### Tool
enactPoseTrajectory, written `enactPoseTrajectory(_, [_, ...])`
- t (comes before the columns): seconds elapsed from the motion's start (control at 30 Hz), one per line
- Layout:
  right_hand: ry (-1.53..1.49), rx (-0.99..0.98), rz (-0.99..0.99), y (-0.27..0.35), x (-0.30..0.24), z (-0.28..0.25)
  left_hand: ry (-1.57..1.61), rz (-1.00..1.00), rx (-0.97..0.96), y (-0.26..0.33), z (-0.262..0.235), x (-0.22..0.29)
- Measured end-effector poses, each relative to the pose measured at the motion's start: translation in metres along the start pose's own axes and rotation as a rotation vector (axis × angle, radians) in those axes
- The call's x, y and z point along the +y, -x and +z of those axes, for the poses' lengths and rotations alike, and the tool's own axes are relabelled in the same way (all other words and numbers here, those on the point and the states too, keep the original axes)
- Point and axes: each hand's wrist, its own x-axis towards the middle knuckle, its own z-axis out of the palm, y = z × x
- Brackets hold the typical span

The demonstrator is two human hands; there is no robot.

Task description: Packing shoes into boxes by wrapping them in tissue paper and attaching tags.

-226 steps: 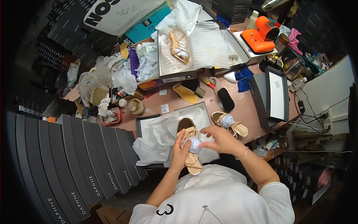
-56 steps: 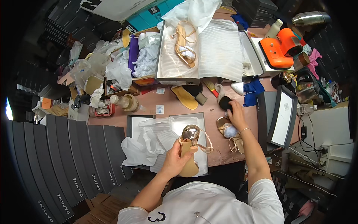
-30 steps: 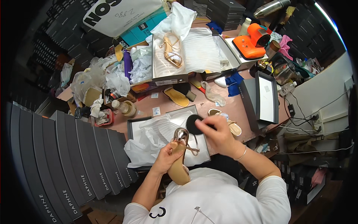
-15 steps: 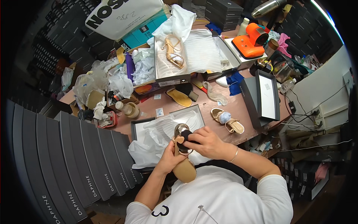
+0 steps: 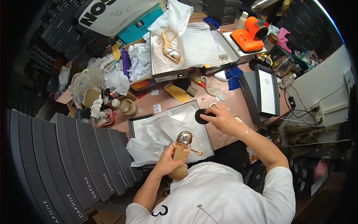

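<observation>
My left hand [image 5: 165, 162] grips a sandal [image 5: 178, 172] by its tan sole, close to my chest. Its shiny gold heel end points away from me, and a thin strap loops out to the right. Between the fingertips of my right hand [image 5: 226, 122] is a round black pad [image 5: 200, 117], raised clear of the sandal. Below the pad lies an open grey shoebox [image 5: 206, 136] lined with crumpled white tissue [image 5: 151, 136]. A second sandal [image 5: 238, 118] on the table is mostly covered by my right hand.
Tall stacked grey shoeboxes [image 5: 67, 160] crowd the left. Farther back, another box [image 5: 169, 77] holds a strappy gold sandal [image 5: 170, 47]. An upright dark box [image 5: 251, 99] and an orange device [image 5: 247, 39] stand right. A yellow insole [image 5: 176, 93] and a glue jar [image 5: 128, 107] lie mid-table.
My right hand has drawn the black pad off the sandal, up and to the right. The sandal in my left hand has turned slightly, its strap now showing. The second sandal is now mostly hidden.
</observation>
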Motion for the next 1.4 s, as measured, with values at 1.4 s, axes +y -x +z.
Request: enactPoseTrajectory(1.4, [-1.672,-0.065,0.486,0.031,-0.134,-0.019,0.423,0.089,-0.093,0.055,0.026,-0.011])
